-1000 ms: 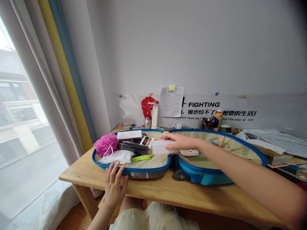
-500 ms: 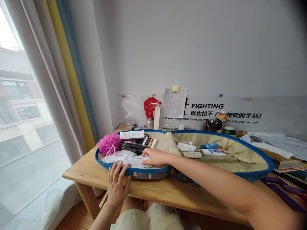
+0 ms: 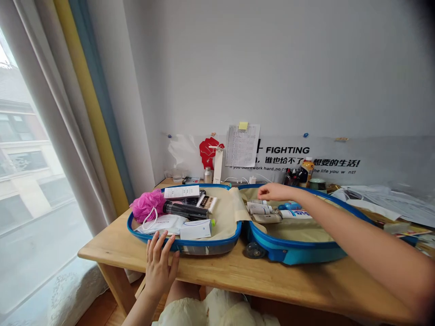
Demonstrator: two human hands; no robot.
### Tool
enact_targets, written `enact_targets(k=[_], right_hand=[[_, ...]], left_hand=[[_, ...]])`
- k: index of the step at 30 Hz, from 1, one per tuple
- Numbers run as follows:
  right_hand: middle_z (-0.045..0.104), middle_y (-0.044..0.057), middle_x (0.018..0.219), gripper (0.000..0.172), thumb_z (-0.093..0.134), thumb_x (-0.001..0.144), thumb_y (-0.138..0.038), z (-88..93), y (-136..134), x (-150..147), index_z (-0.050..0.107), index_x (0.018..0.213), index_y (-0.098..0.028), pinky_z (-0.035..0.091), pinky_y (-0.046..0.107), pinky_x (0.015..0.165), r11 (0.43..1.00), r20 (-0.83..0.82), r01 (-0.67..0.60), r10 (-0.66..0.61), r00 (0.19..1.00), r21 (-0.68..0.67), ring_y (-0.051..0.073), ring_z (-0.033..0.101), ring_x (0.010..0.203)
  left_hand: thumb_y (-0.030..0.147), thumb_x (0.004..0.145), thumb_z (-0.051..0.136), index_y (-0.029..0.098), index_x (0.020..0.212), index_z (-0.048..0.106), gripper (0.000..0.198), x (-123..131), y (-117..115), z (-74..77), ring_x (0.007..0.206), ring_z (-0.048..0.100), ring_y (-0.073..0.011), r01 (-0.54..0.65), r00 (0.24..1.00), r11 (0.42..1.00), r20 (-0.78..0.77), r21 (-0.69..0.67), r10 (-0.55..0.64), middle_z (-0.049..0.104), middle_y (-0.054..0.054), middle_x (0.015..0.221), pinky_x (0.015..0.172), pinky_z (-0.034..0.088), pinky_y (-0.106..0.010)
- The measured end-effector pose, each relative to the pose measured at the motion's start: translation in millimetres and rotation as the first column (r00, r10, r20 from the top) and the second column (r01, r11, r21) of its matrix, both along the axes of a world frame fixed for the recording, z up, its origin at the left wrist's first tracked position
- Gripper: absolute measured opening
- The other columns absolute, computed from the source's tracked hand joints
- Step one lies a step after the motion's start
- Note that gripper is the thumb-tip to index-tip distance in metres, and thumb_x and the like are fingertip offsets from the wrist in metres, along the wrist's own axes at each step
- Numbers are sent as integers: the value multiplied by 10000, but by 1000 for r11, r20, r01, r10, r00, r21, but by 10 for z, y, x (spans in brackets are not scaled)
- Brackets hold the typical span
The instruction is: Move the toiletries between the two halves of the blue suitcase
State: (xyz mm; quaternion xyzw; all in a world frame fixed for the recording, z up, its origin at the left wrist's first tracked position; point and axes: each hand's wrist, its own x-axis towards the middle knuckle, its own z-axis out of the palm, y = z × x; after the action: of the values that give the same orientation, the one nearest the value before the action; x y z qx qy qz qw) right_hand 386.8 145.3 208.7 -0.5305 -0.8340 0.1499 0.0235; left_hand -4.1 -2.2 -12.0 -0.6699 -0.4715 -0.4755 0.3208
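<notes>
At the far left a grey curtain (image 3: 44, 90) with a yellow band (image 3: 81, 104) and a blue band (image 3: 97, 90) hangs beside the window, and the wooden table (image 3: 102, 242) begins next to it. On the table an open suitcase (image 3: 210, 243) lies spread out, both halves facing up. In its left half, a pink bath puff (image 3: 144, 206) with a white cord sits at the left end, just beside a white packet (image 3: 168, 222) near the front rim. The left hand (image 3: 160, 260) is open, fingers apart and tips at that rim, gripping nothing. Behind the packet lie a black cylinder (image 3: 186, 210) and a white printed box (image 3: 181, 192); right of them is a pack of cotton swabs (image 3: 206, 203). A white carton (image 3: 196, 229) lies near the front rim, with a bit of something green (image 3: 213, 222) showing past its right end. Across the fold, the right half (image 3: 299, 231) holds a cluster of white tubes (image 3: 260, 208), a tan tube (image 3: 267, 218) in front of them, then a blue object (image 3: 288, 206) and a toothpaste tube (image 3: 296, 214). The right hand (image 3: 277, 192) is above the white tubes, fingers curled; whether it grips anything cannot be told. Farther right, loose papers (image 3: 384, 201) cover the table.
</notes>
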Motion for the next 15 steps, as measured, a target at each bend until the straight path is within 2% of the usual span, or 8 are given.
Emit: enact_targets(k=[3,6,10,15], right_hand=[[723,94,907,306,675,665,-420,-230,-34,396,696,859,-184,492,321,714,999,133,48,-47,990,-2,239,676,816],[714,112,1058,380,676,638,-341,-478,-91,559,705,989,-197,491,333,771,997,231,50,-61,971,52,263,678,931],[703,127,1107,418,678,651,-345,-660,-105,572,697,1047,-209,486,364,760,992,342,18,-60,938,125,302,677,962],[709,160,1071,385,713,643,-345,-789,-100,471,697,994,-187,480,421,819,982,429,-12,-71,900,186,352,673,1005]], left_hand=[[157,937,531,251,1549,286,666,3,-4,3,1517,215,-264,-1,1000,1000,-2,-4,1,414,-131,1525,1246,169,-495],[155,937,532,251,1552,279,672,2,-6,11,1519,210,-266,-2,1000,1000,-10,-2,2,417,-134,1521,1244,170,-504],[153,935,530,243,1546,290,663,-7,-2,24,1516,218,-270,-3,1000,1000,-19,5,3,427,-143,1510,1240,183,-508],[153,934,533,237,1532,312,643,-7,-1,31,1516,217,-272,1,1000,1000,-15,1,-1,443,-148,1493,1240,180,-511]])
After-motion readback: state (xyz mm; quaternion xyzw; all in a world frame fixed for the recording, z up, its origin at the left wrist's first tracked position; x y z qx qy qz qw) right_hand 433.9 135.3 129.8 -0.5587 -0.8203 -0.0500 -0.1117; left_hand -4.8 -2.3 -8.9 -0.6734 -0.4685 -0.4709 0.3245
